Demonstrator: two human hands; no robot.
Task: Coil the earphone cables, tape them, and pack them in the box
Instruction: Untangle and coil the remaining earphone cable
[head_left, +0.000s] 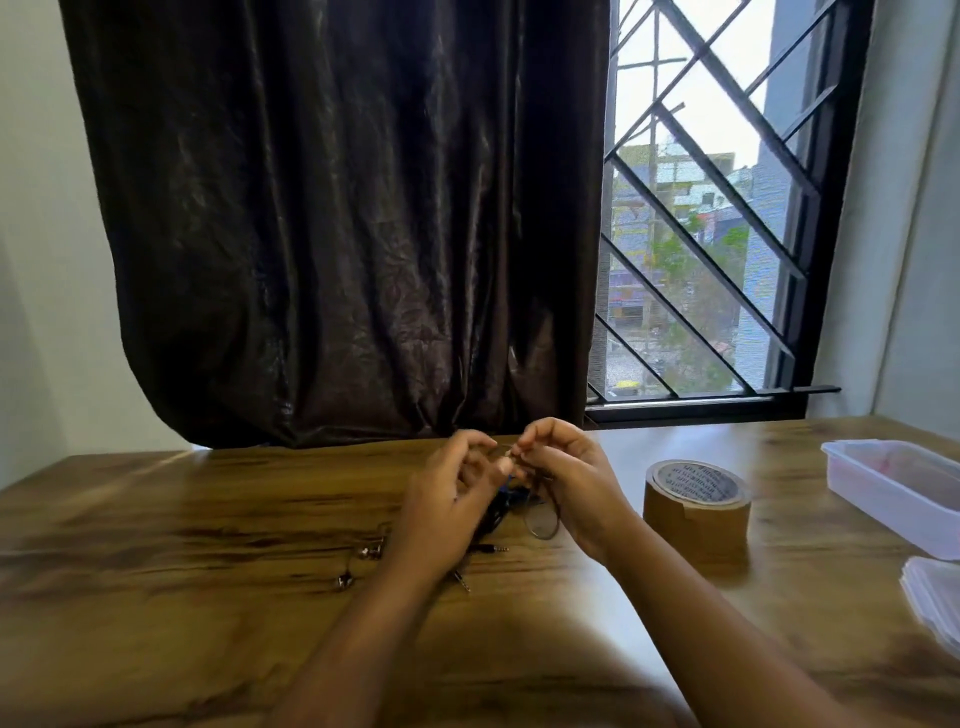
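Observation:
Both hands are raised just above the middle of the wooden table (208, 519). My right hand (566, 478) pinches a thin dark earphone cable, and a small coil of that cable (543, 522) hangs below its palm. My left hand (447, 493) has curled fingers and pinches the same cable close to the right fingertips. More dark earphone cables (496, 514) lie in a heap under the hands. Their metal earbuds (371, 552) and jack plugs (493, 548) lie on the table beside my left wrist. A roll of brown tape (696, 512) stands to the right.
A clear plastic box (898, 488) sits at the table's right edge, with a clear lid or stack of lids (935, 592) in front of it. Behind the table hang a dark curtain (337, 234) and a barred window (717, 234).

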